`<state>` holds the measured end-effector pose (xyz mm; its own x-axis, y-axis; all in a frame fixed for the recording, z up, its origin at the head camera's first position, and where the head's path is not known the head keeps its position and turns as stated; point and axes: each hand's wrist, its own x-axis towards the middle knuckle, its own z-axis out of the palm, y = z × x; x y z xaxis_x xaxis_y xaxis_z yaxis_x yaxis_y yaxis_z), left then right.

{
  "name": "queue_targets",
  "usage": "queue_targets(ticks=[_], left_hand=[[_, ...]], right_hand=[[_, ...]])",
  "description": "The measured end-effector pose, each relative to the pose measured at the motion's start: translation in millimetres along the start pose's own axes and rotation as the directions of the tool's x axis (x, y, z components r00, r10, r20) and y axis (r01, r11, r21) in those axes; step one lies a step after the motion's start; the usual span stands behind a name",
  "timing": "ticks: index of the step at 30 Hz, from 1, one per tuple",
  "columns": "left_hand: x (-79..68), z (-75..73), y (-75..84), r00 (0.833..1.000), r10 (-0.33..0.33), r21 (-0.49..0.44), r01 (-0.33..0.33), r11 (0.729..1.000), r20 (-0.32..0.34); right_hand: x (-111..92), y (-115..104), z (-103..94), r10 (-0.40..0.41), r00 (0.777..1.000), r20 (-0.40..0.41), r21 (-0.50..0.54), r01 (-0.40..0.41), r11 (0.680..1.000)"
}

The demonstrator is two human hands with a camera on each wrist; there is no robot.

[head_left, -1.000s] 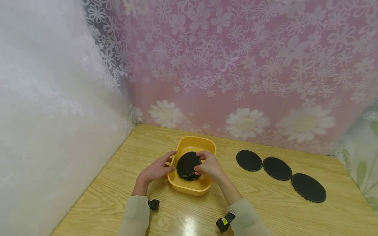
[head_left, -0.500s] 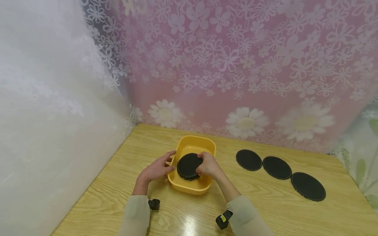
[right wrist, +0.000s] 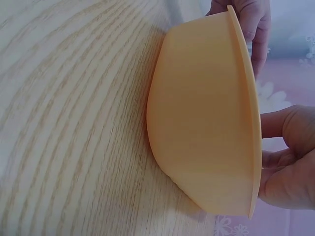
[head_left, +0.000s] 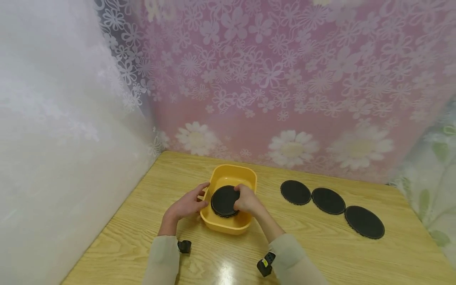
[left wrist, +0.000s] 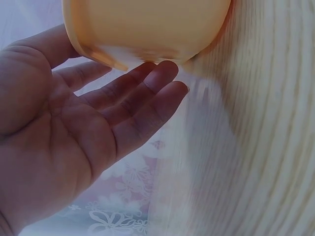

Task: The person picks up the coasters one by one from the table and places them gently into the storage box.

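Note:
A yellow plastic basin [head_left: 228,229] stands on the table with a small stack of round black coasters [head_left: 225,201] inside, edges stitched. My right hand [head_left: 246,199] reaches over the basin's right side and holds the right edge of the stack between thumb and fingers. In the right wrist view the basin wall hides the coasters and part of that hand [right wrist: 290,152]. My left hand [head_left: 188,202] is at the basin's left side, thumb and fingertips right at the rim. The left wrist view shows its fingers [left wrist: 140,115] relaxed and nearly straight beside the outer wall.
Three more round black coasters, a left one [head_left: 295,192], a middle one [head_left: 328,201] and a right one [head_left: 365,222], lie in a slanting row on the wooden table [head_left: 320,253]. A pink flowered curtain [head_left: 256,99] hangs behind, a white one [head_left: 64,138] at left.
The top coaster, earlier offset from those below, now lies nearly flush on the stack, my right hand lowering with it. The left hand keeps its place. The whole view shifts slightly.

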<state>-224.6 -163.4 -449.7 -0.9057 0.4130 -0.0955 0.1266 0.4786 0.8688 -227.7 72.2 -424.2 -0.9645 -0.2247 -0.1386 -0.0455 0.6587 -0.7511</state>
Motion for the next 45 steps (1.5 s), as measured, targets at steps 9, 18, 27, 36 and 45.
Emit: queue_targets(ticks=[9,18,27,36,45], left_hand=[[1.7,1.8,-1.0,1.0,0.006,0.015,-0.006,1.0,-0.002],[0.3,1.8,-0.6,1.0,0.002,0.017,-0.002,1.0,-0.006],[0.8,1.3,-0.8,1.0,-0.007,0.016,0.007,1.0,-0.008],[1.7,1.2,-0.8,1.0,0.01,0.017,-0.009,1.0,-0.004],[1.6,0.5,-1.9,1.0,0.02,0.025,-0.02,1.0,-0.005]], right_hand=[[1.2,-2.0,2.7,0.034,0.999,-0.001,-0.038,-0.034,0.999],[3.6,-3.4,7.7,0.051,0.999,0.002,-0.104,-0.051,0.993],[1.6,-3.9,6.8,0.053,0.998,0.03,-0.115,-0.05,0.992],[-0.2,-5.8,4.8,0.052,0.997,0.053,-0.147,-0.044,0.988],[-2.9,-2.5,1.6,0.048,0.998,0.038,-0.013,-0.047,0.999]])
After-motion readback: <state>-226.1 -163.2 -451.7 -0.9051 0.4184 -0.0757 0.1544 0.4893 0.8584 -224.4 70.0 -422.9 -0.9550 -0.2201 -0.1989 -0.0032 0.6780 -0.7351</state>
